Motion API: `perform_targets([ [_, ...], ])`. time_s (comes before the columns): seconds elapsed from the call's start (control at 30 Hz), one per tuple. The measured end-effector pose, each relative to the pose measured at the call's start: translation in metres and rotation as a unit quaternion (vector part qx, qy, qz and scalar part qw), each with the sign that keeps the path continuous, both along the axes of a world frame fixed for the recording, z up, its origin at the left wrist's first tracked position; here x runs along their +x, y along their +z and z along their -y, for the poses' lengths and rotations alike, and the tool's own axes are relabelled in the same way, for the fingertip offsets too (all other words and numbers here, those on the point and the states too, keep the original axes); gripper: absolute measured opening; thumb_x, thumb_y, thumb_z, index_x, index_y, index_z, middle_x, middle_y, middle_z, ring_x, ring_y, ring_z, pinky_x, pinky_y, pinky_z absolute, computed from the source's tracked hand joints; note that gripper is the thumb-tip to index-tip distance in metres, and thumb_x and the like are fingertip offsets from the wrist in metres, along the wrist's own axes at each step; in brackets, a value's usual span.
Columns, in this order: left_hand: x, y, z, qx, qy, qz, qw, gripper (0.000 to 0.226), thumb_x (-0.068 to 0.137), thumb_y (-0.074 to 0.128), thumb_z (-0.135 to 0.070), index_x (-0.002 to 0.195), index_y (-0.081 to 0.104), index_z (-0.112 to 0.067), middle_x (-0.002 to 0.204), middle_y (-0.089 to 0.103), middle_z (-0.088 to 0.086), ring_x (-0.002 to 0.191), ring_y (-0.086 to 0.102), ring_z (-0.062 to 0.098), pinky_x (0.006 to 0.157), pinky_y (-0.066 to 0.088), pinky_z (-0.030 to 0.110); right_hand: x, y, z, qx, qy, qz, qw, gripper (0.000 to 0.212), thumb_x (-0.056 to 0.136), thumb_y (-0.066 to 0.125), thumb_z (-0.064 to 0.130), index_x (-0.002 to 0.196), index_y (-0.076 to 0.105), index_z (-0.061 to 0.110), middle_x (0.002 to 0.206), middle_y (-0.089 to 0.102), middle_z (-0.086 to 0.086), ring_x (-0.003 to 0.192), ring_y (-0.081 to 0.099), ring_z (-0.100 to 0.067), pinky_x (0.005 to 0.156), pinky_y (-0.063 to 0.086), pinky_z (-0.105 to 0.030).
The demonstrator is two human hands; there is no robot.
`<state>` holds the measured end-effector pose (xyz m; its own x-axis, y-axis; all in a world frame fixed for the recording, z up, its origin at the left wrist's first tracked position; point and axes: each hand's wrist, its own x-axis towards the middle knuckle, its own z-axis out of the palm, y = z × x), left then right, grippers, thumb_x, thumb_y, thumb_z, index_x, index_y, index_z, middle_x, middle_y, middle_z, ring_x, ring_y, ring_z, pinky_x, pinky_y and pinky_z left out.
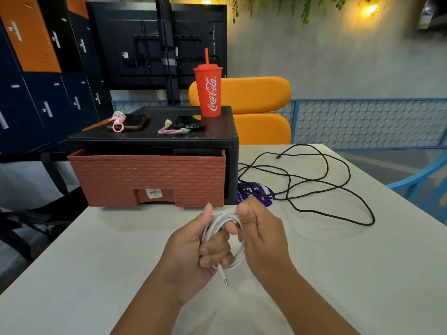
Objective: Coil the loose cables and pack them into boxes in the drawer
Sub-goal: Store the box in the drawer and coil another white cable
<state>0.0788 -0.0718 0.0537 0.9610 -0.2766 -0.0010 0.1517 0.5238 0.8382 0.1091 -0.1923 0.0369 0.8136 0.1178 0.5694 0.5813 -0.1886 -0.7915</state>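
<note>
The white cable point(216, 220) is wound into a tight loop of many strands, held above the desk's point(96, 262) near middle. The left hand point(188, 250) curls its fingers through the loop. The right hand point(261, 238) grips its right side, thumb on top. Its plug point(223, 276) points toward the near edge. A black cable point(314, 184) sprawls loose near the right edge.

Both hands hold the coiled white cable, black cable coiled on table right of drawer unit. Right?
No. Head view: the thin black cable lies in loose loops, uncoiled, on the white table right of the black drawer unit. Left hand and right hand do hold the coiled white cable.
</note>
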Motion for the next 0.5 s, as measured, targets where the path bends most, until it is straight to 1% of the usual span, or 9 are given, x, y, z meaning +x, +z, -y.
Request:
perform_targets([
  [0.03,0.0,0.0,0.0,-0.01,-0.007,-0.007,1.0,0.05,0.083,0.039,-0.041,0.064,0.066,-0.004,0.037,0.023,-0.006,0.03,0.023,0.006,0.044,0.041,0.024,-0.001,0.001,0.0,-0.006,-0.015,0.016,1.0,0.036,0.085,0.031,0.059,0.063,0.042,0.032,0.055,0.045,0.009,0.051,0.042,-0.006,0.05,0.035,-0.021],
  [0.1,0.001,0.0,-0.002,-0.02,-0.021,-0.016,0.999,0.047,0.086,0.042,-0.039,0.064,0.065,-0.004,0.037,0.024,-0.006,0.029,0.024,0.006,0.044,0.041,0.024,-0.002,0.002,-0.001,-0.011,-0.032,0.039,0.999,0.032,0.086,0.03,0.055,0.064,0.041,0.034,0.056,0.047,0.011,0.051,0.043,-0.006,0.048,0.032,-0.015],
  [0.17,0.003,-0.002,-0.005,-0.034,-0.055,-0.015,0.998,0.038,0.084,0.055,-0.037,0.065,0.064,-0.006,0.037,0.027,-0.006,0.03,0.027,0.006,0.047,0.042,0.024,-0.003,0.002,-0.001,-0.018,-0.042,0.053,0.998,0.03,0.087,0.03,0.054,0.066,0.041,0.036,0.056,0.048,0.013,0.05,0.044,-0.005,0.048,0.032,-0.013],
  [0.23,0.005,-0.005,-0.01,-0.056,-0.105,0.001,0.993,0.031,0.075,0.07,-0.038,0.067,0.063,-0.008,0.039,0.033,-0.007,0.033,0.032,0.006,0.051,0.044,0.025,-0.003,0.001,-0.001,-0.022,-0.046,0.064,0.997,0.029,0.087,0.03,0.053,0.066,0.04,0.036,0.056,0.048,0.013,0.049,0.043,-0.005,0.047,0.031,-0.012],
  [0.33,0.006,-0.008,-0.013,-0.072,-0.131,0.012,0.989,0.029,0.067,0.079,-0.034,0.065,0.061,-0.012,0.041,0.036,-0.007,0.034,0.036,0.006,0.054,0.046,0.025,-0.002,0.002,-0.001,-0.025,-0.04,0.061,0.997,0.028,0.087,0.032,0.053,0.067,0.041,0.036,0.055,0.047,0.012,0.048,0.042,-0.005,0.046,0.03,-0.012],
  [0.4,0.005,-0.007,-0.01,-0.07,-0.11,0.004,0.991,0.029,0.068,0.078,-0.034,0.061,0.059,-0.013,0.04,0.035,-0.008,0.033,0.034,0.006,0.052,0.045,0.024,-0.001,0.002,0.0,-0.019,-0.028,0.043,0.998,0.029,0.086,0.033,0.054,0.067,0.043,0.035,0.054,0.046,0.011,0.049,0.042,-0.005,0.046,0.031,-0.013],
  [0.43,0.004,-0.006,-0.008,-0.063,-0.089,-0.005,0.994,0.029,0.071,0.073,-0.036,0.059,0.057,-0.014,0.039,0.033,-0.008,0.032,0.032,0.005,0.05,0.044,0.024,-0.001,0.003,0.0,-0.016,-0.021,0.03,0.999,0.029,0.086,0.034,0.055,0.066,0.043,0.035,0.054,0.046,0.012,0.049,0.042,-0.004,0.046,0.031,-0.013],
  [0.5,0.003,-0.003,-0.005,-0.042,-0.044,-0.021,0.998,0.03,0.075,0.057,-0.037,0.055,0.055,-0.015,0.038,0.028,-0.009,0.03,0.027,0.005,0.047,0.042,0.023,0.0,0.004,0.001,-0.016,-0.013,0.009,1.0,0.029,0.087,0.038,0.053,0.066,0.045,0.034,0.053,0.046,0.012,0.05,0.042,-0.005,0.048,0.033,-0.015],
])
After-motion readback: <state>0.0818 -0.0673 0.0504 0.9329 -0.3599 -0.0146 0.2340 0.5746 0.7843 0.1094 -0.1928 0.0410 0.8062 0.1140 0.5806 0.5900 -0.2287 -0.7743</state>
